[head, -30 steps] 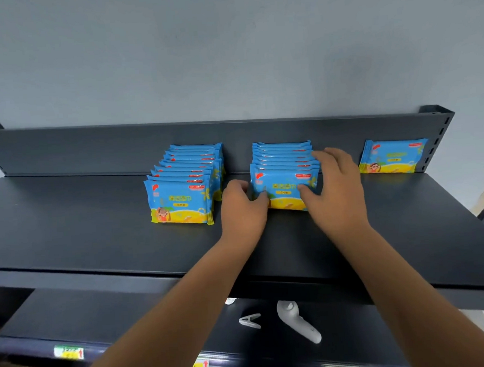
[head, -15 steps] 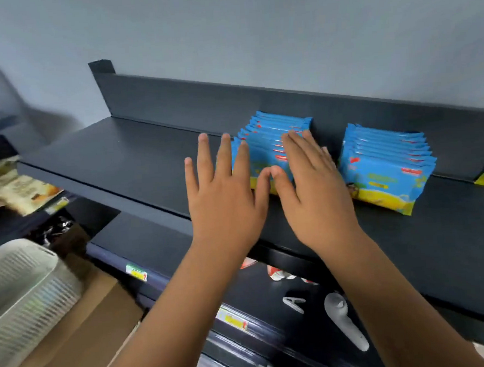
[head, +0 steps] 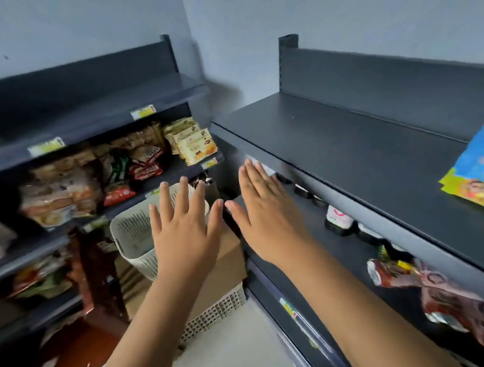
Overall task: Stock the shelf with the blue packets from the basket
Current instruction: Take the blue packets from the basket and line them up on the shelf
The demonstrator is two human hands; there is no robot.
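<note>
**Both hands spread and empty above the basket corner**

We see the blue packets (head: 479, 174) at the far right edge, lying on the dark top shelf (head: 361, 153). The white basket (head: 132, 235) sits low in the corner beside a cardboard box (head: 226, 266); blur keeps us from telling what it holds. The left hand (head: 185, 232) hovers before it, fingers straight and spread. The right hand (head: 265, 216) beside it is equally flat, holding nothing. Snack packs (head: 137, 161) fill the shelves at left.

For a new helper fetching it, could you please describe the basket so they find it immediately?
Look low in the corner where the snack shelving meets the dark shelf. Beside a cardboard box, past the left hand, stands the basket. It alone is a tall off-white tub with slotted walls.
</note>
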